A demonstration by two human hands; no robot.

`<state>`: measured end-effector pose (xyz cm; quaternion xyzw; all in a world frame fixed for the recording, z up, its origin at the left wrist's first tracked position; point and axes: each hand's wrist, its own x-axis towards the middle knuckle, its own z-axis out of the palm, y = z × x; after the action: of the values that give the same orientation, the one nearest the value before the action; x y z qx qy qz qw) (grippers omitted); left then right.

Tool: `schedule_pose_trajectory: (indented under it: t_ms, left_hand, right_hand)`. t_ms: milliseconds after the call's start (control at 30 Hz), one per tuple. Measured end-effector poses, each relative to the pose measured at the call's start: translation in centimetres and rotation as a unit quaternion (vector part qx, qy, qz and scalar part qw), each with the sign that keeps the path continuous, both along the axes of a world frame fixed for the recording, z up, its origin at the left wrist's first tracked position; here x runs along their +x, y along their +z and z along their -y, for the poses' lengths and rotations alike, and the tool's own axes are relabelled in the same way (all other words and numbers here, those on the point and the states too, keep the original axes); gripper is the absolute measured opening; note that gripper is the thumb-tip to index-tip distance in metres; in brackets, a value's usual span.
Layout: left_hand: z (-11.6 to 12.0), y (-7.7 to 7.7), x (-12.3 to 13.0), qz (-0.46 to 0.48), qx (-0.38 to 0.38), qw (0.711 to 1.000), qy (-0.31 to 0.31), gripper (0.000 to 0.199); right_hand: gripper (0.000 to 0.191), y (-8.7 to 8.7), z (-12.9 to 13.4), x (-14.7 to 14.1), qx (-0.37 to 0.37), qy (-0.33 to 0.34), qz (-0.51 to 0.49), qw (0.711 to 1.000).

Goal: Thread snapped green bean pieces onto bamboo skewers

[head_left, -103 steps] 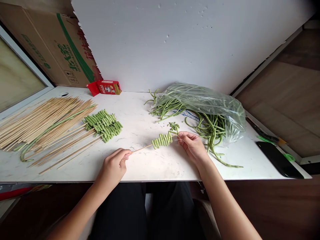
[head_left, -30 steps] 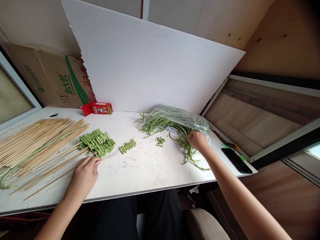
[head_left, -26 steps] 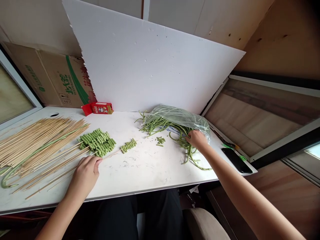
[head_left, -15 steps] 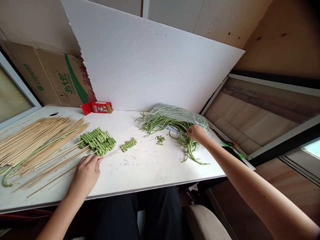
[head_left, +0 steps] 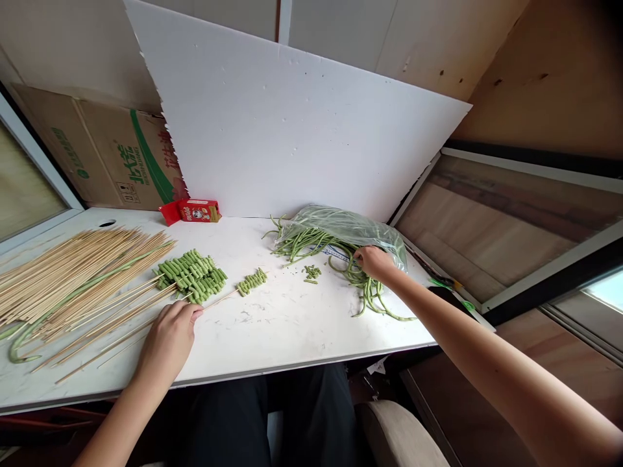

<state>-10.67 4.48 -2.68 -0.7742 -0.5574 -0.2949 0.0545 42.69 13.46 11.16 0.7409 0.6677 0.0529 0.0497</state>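
Note:
My left hand [head_left: 172, 331] is closed on a thin wooden skewer [head_left: 221, 299], whose far end carries a short row of cut green bean pieces [head_left: 252, 281]. Just beyond that hand lies a pile of finished-looking bean skewers [head_left: 192, 275], their sticks pointing left. Over at the right, my right hand [head_left: 374, 261] has its fingers pinched among long green beans [head_left: 316, 241] that spill from a clear plastic bag [head_left: 350, 224]. The fingertips seem closed on a bean, partly hidden by the hand. Small bean scraps [head_left: 311, 272] lie between the two hands.
Many bare skewers [head_left: 73, 272] are spread at the left, a long bean [head_left: 92, 282] across them. A red box [head_left: 198, 211] stands at the back before a white foam board [head_left: 292, 123]. A cardboard box [head_left: 121, 159] leans behind. The white table's front edge [head_left: 302, 364] is near my lap.
My right hand has shifted slightly left among the beans, and some hanging bean ends have moved a little. My left hand keeps the skewer in nearly the same spot.

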Motion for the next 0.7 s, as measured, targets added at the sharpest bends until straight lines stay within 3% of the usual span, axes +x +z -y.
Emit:
schedule_pose_trajectory:
  t_ms: [267, 533, 700]
  left_hand:
    - [0.6, 0.7, 0.4, -0.063, 0.000, 0.998, 0.015, 0.027]
    - [0.6, 0.6, 0.7, -0.034, 0.021, 0.999, 0.019, 0.021]
    - [0.5, 0.7, 0.9, -0.002, 0.021, 1.000, 0.022, 0.021]
  right_hand:
    - [0.029, -0.5, -2.3, -2.5, 0.008, 0.006, -0.004, 1.000]
    - [0.034, -1.9, -6.3, -5.4, -0.060, 0.130, -0.040, 0.989]
    - [0.029, -2.9, -8.7, -6.3, -0.064, 0.140, -0.019, 0.988]
